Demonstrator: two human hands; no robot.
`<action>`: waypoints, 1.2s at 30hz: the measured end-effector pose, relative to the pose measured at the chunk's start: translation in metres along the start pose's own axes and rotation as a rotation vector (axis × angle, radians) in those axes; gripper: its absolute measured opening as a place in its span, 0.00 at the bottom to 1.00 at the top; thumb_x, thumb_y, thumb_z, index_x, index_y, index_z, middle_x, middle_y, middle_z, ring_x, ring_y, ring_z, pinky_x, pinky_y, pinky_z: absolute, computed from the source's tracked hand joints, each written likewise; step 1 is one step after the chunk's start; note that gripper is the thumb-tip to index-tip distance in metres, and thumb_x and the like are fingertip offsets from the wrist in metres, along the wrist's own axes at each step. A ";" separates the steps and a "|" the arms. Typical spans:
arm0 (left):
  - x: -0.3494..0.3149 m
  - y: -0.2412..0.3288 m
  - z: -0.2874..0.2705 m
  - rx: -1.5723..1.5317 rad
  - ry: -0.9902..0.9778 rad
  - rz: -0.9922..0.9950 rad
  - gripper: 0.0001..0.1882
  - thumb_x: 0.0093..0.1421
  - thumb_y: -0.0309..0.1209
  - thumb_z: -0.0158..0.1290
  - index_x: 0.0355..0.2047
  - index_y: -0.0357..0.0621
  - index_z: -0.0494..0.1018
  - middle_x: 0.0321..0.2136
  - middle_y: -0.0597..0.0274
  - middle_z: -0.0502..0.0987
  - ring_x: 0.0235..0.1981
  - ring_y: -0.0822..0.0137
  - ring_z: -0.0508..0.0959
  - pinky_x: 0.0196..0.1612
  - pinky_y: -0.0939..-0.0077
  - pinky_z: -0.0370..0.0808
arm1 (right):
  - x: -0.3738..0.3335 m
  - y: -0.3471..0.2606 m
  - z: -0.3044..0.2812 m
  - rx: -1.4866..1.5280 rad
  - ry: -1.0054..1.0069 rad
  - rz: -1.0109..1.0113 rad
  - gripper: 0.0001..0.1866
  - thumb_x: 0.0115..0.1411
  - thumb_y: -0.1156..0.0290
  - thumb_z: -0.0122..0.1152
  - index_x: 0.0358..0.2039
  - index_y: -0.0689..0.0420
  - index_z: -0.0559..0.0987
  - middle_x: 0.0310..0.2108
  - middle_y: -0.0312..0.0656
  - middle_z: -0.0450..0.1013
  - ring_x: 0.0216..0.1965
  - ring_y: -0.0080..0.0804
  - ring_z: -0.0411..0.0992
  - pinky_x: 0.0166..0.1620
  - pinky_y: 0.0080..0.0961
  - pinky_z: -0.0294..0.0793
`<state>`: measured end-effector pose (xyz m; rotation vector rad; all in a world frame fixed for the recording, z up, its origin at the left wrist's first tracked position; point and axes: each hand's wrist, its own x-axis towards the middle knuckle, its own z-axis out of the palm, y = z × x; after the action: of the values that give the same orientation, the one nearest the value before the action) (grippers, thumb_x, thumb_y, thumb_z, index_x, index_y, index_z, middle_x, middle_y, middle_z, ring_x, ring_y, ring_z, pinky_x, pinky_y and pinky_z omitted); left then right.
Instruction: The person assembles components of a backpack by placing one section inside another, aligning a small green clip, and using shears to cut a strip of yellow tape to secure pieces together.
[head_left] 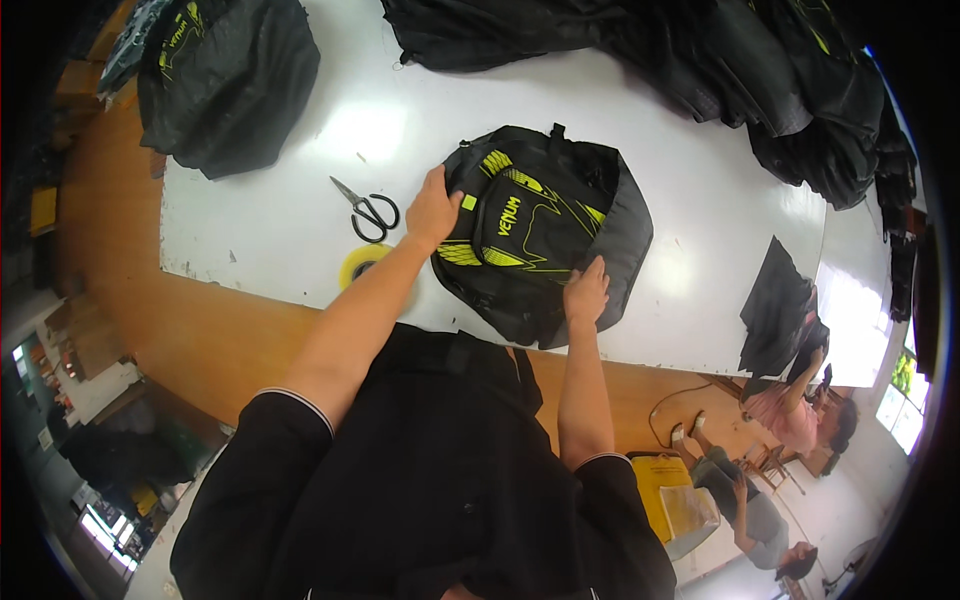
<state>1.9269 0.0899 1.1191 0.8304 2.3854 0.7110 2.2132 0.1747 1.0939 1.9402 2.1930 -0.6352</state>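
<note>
A black backpack (555, 225) with neon yellow-green print lies flat on the white table in front of me, its printed side up. My left hand (434, 212) grips its left edge, fingers partly hidden by the fabric. Lower down on the right, my right hand (587, 293) holds the fabric where the printed panel meets the plain black side. Left of the backpack are black-handled scissors (368, 213), blades pointing away to the left. A roll of yellowish tape (352, 266) sits near the table's front edge, partly covered by my left forearm.
Another black printed bag (235, 85) rests at the table's far left. Black bags heap (640, 60) along the far and right side of the white table (270, 225). Dark fabric pieces (775, 310) lie at the right end, near two other people. A yellow container (660, 490) stands beside me, lower right.
</note>
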 end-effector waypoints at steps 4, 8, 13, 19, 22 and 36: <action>0.017 -0.026 -0.002 -0.053 0.047 -0.004 0.34 0.56 0.35 0.58 0.60 0.38 0.59 0.55 0.41 0.67 0.56 0.46 0.68 0.58 0.60 0.66 | 0.001 0.020 -0.021 0.008 0.071 -0.046 0.20 0.61 0.67 0.52 0.54 0.54 0.70 0.48 0.49 0.74 0.47 0.52 0.72 0.48 0.43 0.72; 0.018 -0.036 0.005 0.038 -0.083 -0.249 0.34 0.55 0.34 0.59 0.60 0.46 0.59 0.54 0.48 0.68 0.54 0.47 0.70 0.53 0.57 0.70 | 0.006 0.027 -0.036 -0.062 0.132 -0.006 0.15 0.61 0.69 0.49 0.47 0.54 0.75 0.40 0.52 0.77 0.40 0.54 0.75 0.44 0.46 0.73; 0.009 -0.045 -0.003 0.129 -0.031 -0.315 0.31 0.54 0.34 0.60 0.58 0.49 0.62 0.51 0.49 0.70 0.52 0.47 0.72 0.52 0.56 0.71 | 0.017 0.086 -0.077 0.143 0.518 0.084 0.16 0.55 0.77 0.45 0.42 0.59 0.78 0.33 0.55 0.77 0.34 0.56 0.76 0.40 0.43 0.74; 0.003 -0.068 0.006 0.025 0.025 -0.211 0.26 0.55 0.33 0.57 0.55 0.46 0.68 0.47 0.49 0.76 0.51 0.49 0.74 0.51 0.57 0.71 | 0.033 0.110 -0.073 0.227 0.506 0.197 0.17 0.55 0.78 0.44 0.41 0.62 0.79 0.35 0.56 0.77 0.39 0.53 0.76 0.45 0.41 0.74; 0.005 -0.078 0.005 -0.069 0.025 -0.222 0.24 0.56 0.32 0.57 0.53 0.43 0.71 0.44 0.47 0.78 0.49 0.48 0.75 0.51 0.59 0.71 | 0.045 0.107 -0.075 0.252 0.438 0.237 0.17 0.55 0.77 0.45 0.42 0.62 0.79 0.36 0.57 0.77 0.40 0.53 0.76 0.46 0.40 0.73; -0.003 -0.088 -0.035 -0.543 -0.353 -0.135 0.48 0.48 0.40 0.65 0.63 0.30 0.55 0.54 0.41 0.70 0.53 0.55 0.73 0.55 0.67 0.69 | 0.009 0.041 -0.075 0.278 0.438 -0.054 0.18 0.60 0.71 0.51 0.50 0.62 0.75 0.48 0.53 0.74 0.50 0.50 0.71 0.54 0.38 0.69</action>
<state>1.8719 0.0175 1.0916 0.5048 1.7886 0.9991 2.2646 0.2167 1.1492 2.3557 2.5304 -0.5945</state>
